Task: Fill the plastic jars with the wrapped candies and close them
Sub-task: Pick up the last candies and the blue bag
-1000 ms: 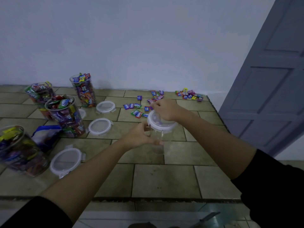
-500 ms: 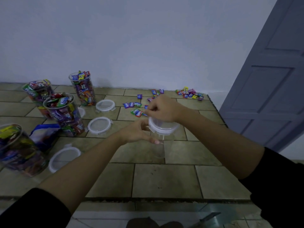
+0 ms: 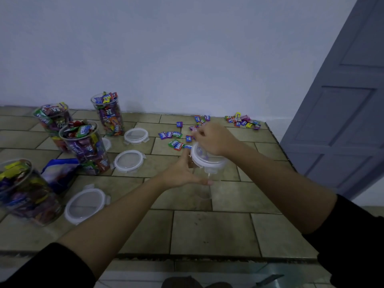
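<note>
1. Now the white-rimmed clear round lid [image 3: 207,162] sits tilted on the clear plastic jar [image 3: 204,188]; a second ago it lay level.
2. The right hand [image 3: 215,140] pinches the lid's far edge, its grip curled tight. The left hand [image 3: 180,173] wraps its grip round the jar wall, mid-bench.
3. Likely the jar is being opened for filling, and it looks empty.
4. Loose wrapped candies [image 3: 175,140] lie just behind the hands. Four candy-packed open jars [image 3: 87,148] and spare lids [image 3: 128,162] stand well to the left.
5. The right fingertips hide behind the lid. Whether the jar's base touches the tan tiled bench [image 3: 207,231], I cannot tell.
</note>
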